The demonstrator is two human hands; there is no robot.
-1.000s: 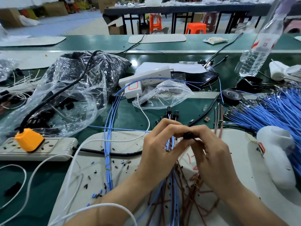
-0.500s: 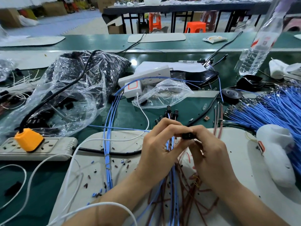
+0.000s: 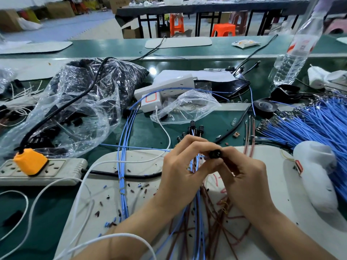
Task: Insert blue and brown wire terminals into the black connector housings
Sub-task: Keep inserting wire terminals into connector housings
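green bench (image 3: 146, 132); power strip (image 3: 43, 171), white mat (image 3: 272, 212).

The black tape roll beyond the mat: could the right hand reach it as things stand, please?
Likely yes, once freed: the right hand pinches the connector housing, and only loose wires lie before the tape roll.

Looks like a wire-harness assembly workshop on a factory floor. Told by the long green-topped bench (image 3: 142, 132) crowded with a thick heap of cut blue wires with metal terminals (image 3: 309, 126), a clear plastic bag of small black parts (image 3: 84, 94), a roll of black tape (image 3: 265, 106) and a grey power strip (image 3: 56, 171). Beyond, stacked brown cardboard boxes (image 3: 60, 9) and orange plastic stools (image 3: 223, 30) on an open floor.
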